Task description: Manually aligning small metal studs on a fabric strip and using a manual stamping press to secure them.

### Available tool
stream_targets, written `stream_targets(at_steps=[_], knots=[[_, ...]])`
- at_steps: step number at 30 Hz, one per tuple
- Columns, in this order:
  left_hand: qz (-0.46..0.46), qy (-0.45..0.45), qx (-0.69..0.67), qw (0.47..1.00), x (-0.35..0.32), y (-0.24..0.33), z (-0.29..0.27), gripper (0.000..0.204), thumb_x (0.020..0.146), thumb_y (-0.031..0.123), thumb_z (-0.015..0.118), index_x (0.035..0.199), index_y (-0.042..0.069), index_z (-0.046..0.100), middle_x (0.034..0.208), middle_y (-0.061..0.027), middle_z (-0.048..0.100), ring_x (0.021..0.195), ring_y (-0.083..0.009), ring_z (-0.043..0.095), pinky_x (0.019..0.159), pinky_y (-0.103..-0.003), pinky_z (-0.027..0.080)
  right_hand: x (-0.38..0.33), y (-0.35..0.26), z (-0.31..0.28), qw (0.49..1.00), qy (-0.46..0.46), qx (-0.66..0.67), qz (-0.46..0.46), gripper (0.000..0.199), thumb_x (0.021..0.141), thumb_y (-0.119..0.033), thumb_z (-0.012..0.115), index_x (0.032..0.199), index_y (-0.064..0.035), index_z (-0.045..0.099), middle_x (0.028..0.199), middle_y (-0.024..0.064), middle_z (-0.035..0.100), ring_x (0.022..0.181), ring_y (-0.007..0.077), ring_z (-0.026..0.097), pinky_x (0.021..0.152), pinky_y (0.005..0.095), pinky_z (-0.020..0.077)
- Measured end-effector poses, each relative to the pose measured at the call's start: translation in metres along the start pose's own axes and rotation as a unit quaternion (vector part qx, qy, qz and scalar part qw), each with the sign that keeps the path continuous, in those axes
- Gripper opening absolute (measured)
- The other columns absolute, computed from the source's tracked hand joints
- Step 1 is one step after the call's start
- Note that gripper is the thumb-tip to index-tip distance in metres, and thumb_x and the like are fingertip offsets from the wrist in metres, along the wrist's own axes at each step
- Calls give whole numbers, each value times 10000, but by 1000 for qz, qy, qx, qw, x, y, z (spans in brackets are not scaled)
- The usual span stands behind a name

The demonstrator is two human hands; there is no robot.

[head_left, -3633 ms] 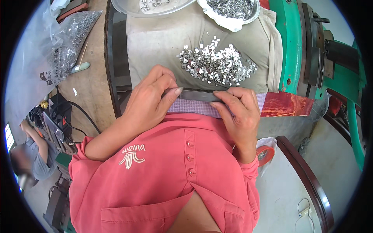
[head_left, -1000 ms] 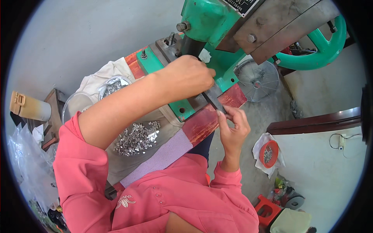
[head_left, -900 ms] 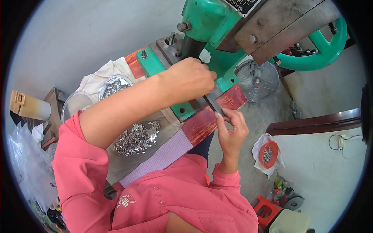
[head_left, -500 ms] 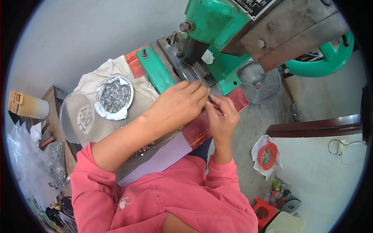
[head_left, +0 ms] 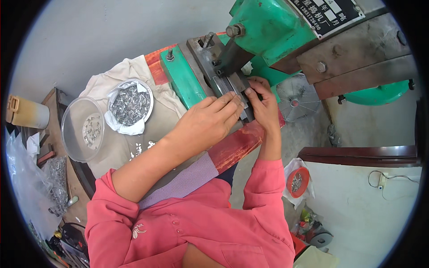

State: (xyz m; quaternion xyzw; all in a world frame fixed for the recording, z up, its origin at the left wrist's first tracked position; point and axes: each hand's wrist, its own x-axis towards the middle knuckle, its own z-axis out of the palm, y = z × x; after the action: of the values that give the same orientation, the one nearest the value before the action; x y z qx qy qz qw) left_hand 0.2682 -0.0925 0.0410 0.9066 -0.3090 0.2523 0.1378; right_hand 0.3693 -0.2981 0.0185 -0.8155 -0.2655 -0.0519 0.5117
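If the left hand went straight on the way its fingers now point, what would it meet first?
The left hand would probably meet the right hand first, near its thumb; the dark metal block beside that thumb might come earlier, as depth is unclear.

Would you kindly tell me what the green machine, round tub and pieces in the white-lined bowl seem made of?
Green machine: probably metal with glossy paint, judging by its highlights and bolts.
Round tub: apparently clear, smooth plastic, as its sides are see-through.
Pieces: likely bare, shiny metal, given their silvery glints; which metal is unclear.
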Motion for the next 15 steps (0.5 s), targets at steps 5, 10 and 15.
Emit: stream_targets(at_steps=[5, 10, 15], knots=[[-2, 3, 3, 1000, -1, 0, 2, 433, 859, 126, 568, 1276, 16, 609, 1340, -104, 596, 1285, -235, 548, 946, -342, 467, 9, 6, -5, 998, -53, 13, 19, 197, 971, -126, 623, 1111, 10, 648, 1146, 105, 579, 1064, 213, 560, 921, 311, 446], [-9, 36, -9, 999, 0, 1, 3, 397, 838, 140, 591, 1205, -3, 641, 1245, -84, 622, 1253, -219, 555, 903, -314, 472, 10, 7, -3, 998, -66, -3, -5, 179, 988, -124, 586, 1103, 8, 627, 1177, 105, 558, 1100, 233, 528, 940, 323, 427], [-30, 23, -68, 997, -2, 0, 2, 421, 861, 112, 578, 1269, 15, 611, 1293, -98, 603, 1271, -240, 549, 949, -346, 463, 11, 3, 4, 997, -33, -74, -13, 202, 980, -119, 548, 1109, 1, 647, 1183, 130, 565, 1127, 303, 482, 984, 380, 397]])
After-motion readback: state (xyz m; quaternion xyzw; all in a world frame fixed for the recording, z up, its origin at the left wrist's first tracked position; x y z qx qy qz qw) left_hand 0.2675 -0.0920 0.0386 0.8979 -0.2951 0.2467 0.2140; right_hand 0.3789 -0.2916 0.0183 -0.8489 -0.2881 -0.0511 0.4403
